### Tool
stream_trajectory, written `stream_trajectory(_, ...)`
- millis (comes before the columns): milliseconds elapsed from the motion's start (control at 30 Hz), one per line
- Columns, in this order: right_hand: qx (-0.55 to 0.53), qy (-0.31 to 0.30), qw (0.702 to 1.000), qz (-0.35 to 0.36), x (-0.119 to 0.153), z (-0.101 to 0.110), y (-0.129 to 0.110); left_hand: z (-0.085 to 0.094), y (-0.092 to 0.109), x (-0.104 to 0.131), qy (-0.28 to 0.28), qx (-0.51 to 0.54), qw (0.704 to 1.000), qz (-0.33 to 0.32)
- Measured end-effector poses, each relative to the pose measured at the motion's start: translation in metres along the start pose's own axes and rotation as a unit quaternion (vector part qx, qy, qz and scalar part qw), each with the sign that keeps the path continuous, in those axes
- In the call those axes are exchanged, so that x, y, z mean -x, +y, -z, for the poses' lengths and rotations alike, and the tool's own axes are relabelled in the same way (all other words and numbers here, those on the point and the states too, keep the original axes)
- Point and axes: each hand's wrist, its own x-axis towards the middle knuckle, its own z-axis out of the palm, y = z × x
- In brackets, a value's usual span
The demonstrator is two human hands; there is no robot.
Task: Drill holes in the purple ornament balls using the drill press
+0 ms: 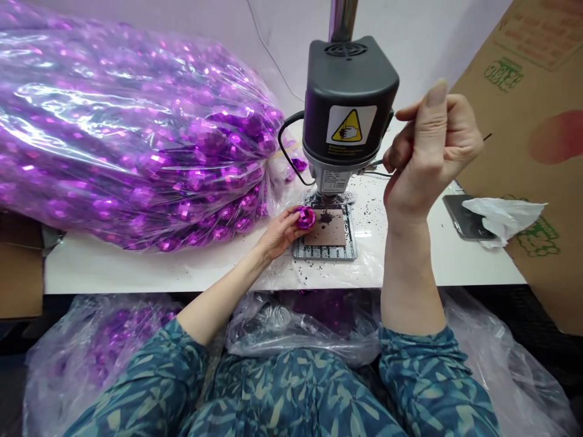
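Note:
A shiny faceted purple ball (305, 218) is pinched in the fingers of my left hand (281, 232), over the left edge of a brown square board (334, 233). The board lies on the grey slotted base (324, 252) of a small drill press (350, 91), with dark shavings scattered on it. The ball is left of and below the machine's chuck. My right hand (430, 149) is raised at the right side of the machine head, its fingers curled by the lever; what they grip is mostly hidden.
A large clear bag of purple balls (182, 164) fills the left of the white table (136, 267). A phone (467, 217) with white tissue (507, 218) lies at the right, beside a cardboard box (546, 176). An opened plastic bag (273, 328) sits below the table edge.

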Motion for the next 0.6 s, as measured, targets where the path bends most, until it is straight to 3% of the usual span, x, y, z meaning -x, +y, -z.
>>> stream_trajectory(133,-0.013,0.009,1.000,0.006,0.001,-0.001,0.000,-0.005,-0.017,-0.006,0.053,-0.091,0.991,-0.076)
stream_trajectory(467,-0.020,0.008,1.000,0.003,0.003,0.000,-0.002,-0.010,-0.033,-0.018,0.022,-0.221,0.964,-0.146)
stream_trajectory(600,-0.036,0.011,0.999,0.004,0.003,-0.001,-0.004,-0.013,-0.038,-0.021,0.034,-0.258,0.953,-0.157)
